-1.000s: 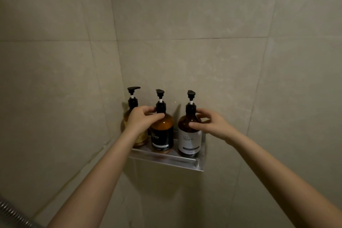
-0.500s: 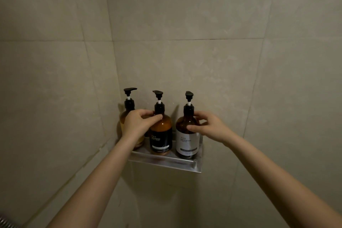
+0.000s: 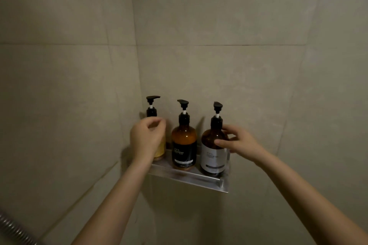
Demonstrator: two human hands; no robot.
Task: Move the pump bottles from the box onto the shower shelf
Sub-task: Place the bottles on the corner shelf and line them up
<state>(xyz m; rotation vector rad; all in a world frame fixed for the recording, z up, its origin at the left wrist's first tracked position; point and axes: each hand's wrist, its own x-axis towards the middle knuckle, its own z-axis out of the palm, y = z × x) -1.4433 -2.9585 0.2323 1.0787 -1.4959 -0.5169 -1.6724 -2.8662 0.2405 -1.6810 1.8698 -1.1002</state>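
Head view, close, facing tiled corner shelf [image 3: 185,177]

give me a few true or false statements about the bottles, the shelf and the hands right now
1. Three pump bottles stand upright on the shower shelf. True.
2. The middle bottle has a white label. False: its label is black; the right bottle has the white one.
3. The right hand touches the right bottle. True.
4. The left hand grips the middle bottle. False: it is in front of the left bottle, apart from the middle one.
5. One bottle lies on its side. False: all stand upright.
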